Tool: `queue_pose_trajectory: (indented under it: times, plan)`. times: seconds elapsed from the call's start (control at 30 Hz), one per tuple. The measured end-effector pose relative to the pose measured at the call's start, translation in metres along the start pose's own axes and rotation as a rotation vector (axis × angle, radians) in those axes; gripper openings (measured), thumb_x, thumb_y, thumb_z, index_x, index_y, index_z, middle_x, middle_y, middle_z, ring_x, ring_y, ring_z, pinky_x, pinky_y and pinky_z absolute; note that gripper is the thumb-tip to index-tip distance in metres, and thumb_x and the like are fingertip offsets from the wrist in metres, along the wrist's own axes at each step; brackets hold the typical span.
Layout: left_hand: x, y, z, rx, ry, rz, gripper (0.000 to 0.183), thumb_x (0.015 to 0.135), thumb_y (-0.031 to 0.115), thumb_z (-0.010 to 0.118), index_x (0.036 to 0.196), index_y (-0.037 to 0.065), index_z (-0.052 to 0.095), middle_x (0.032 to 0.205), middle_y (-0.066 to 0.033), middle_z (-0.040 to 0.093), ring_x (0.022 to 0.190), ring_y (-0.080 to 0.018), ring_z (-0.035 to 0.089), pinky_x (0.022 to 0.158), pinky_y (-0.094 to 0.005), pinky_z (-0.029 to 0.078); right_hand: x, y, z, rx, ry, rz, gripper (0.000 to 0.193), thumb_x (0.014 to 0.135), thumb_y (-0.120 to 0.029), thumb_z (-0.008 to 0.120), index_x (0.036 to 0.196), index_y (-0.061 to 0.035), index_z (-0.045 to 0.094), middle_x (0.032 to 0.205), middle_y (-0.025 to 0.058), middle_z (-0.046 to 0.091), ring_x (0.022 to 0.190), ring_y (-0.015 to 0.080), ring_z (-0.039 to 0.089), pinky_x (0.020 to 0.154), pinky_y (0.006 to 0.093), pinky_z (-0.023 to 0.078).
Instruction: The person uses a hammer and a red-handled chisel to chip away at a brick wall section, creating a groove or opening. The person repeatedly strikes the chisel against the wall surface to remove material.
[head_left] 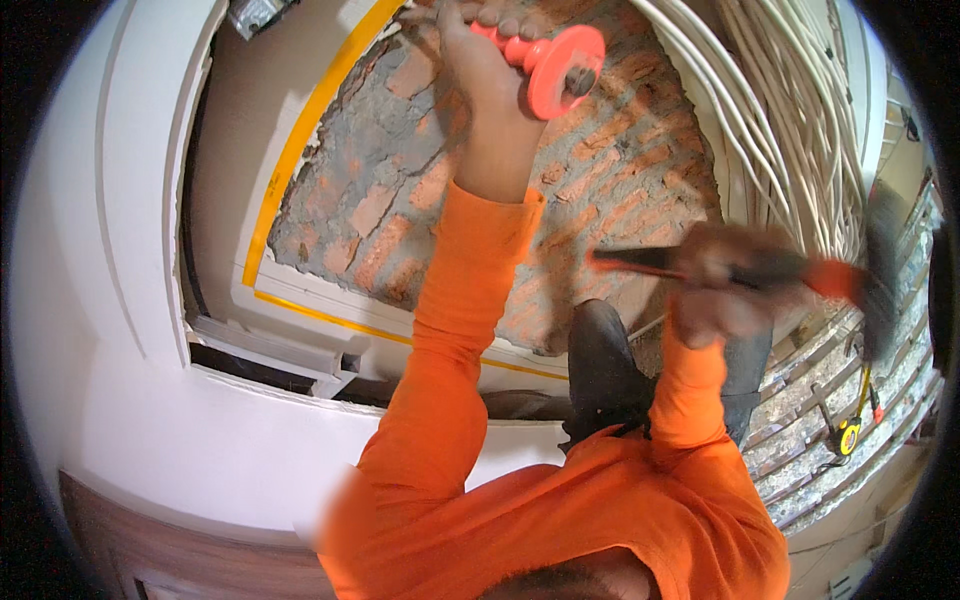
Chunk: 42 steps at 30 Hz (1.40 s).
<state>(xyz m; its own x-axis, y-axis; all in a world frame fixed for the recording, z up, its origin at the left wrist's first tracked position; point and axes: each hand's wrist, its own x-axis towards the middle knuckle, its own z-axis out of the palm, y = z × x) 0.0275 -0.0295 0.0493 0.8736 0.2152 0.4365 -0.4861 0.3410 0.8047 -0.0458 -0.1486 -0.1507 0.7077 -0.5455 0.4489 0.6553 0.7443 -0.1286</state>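
Observation:
My left hand is closed around a chisel with a red ribbed grip and a round red hand guard. Its dark metal striking end points toward me, while its tip is hidden behind my hand. At the right, my right hand grips a hammer by its black and red handle. Motion smears both that hand and the dark hammer head, which is raised well apart from the chisel. Exposed brickwork with grey mortar lies behind my left hand.
Yellow tape edges the brickwork on the left and below. A thick bundle of white cables hangs at the right. Slatted boards lie at lower right, with a yellow tape measure. A metal box sits at upper left.

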Motion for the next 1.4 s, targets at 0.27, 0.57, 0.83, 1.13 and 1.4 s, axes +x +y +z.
queue_pose_trajectory:
  times: [0.27, 0.57, 0.83, 1.13, 1.4]
  plan:
    - [0.008, 0.012, 0.011, 0.052, 0.184, -0.073, 0.037, 0.098, 0.037, 0.043, 0.07, 0.014, 0.037, 0.053, 0.0008, 0.028, 0.045, -0.0121, 0.029, 0.044, -0.0306, 0.031, 0.034, -0.018, 0.019, -0.406, -0.205, -0.578, 0.057, 0.089, -0.065, 0.037, 0.082, -0.0102, 0.052, 0.058, -0.0004, 0.05, 0.047, 0.0138, 0.05, 0.048, 0.0305, 0.045]
    - [0.032, 0.007, -0.015, -0.018, 0.03, -0.033, 0.035, 0.097, 0.034, 0.042, 0.07, 0.013, 0.037, 0.055, 0.0003, 0.031, 0.048, -0.0134, 0.032, 0.046, -0.0302, 0.033, 0.012, 0.011, -0.001, -0.516, -0.127, 0.062, 0.047, 0.09, -0.054, 0.041, 0.081, -0.0082, 0.05, 0.056, -0.0013, 0.041, 0.042, 0.0093, 0.036, 0.038, 0.0248, 0.03]
    - [0.006, 0.003, -0.024, -0.067, 0.064, -0.07, 0.033, 0.097, 0.031, 0.041, 0.07, 0.013, 0.037, 0.057, -0.0002, 0.034, 0.05, -0.0147, 0.034, 0.049, -0.0299, 0.035, 0.084, -0.153, -0.014, -0.166, -0.071, -0.621, 0.07, 0.077, -0.086, 0.021, 0.064, -0.019, 0.035, 0.047, -0.0042, 0.024, 0.038, 0.0114, 0.021, 0.038, 0.0292, 0.024]
    - [0.031, -0.001, -0.023, 0.014, 0.031, -0.018, 0.03, 0.096, 0.028, 0.04, 0.071, 0.012, 0.036, 0.059, -0.0008, 0.037, 0.052, -0.016, 0.037, 0.051, -0.0295, 0.037, -0.004, 0.014, 0.015, 0.087, 0.021, 0.246, 0.037, 0.088, -0.044, 0.048, 0.072, -0.0102, 0.048, 0.07, -0.0006, 0.047, 0.064, 0.0137, 0.042, 0.056, 0.0292, 0.037]
    - [0.033, 0.002, -0.017, 0.148, 0.041, 0.106, 0.031, 0.097, 0.026, 0.038, 0.07, 0.01, 0.039, 0.062, -0.001, 0.041, 0.055, -0.0152, 0.041, 0.057, -0.0328, 0.042, 0.001, 0.022, -0.015, -0.487, -0.098, 0.206, 0.053, 0.092, -0.057, 0.044, 0.074, -0.0069, 0.048, 0.053, 0.0009, 0.04, 0.044, 0.0167, 0.041, 0.042, 0.0341, 0.034]
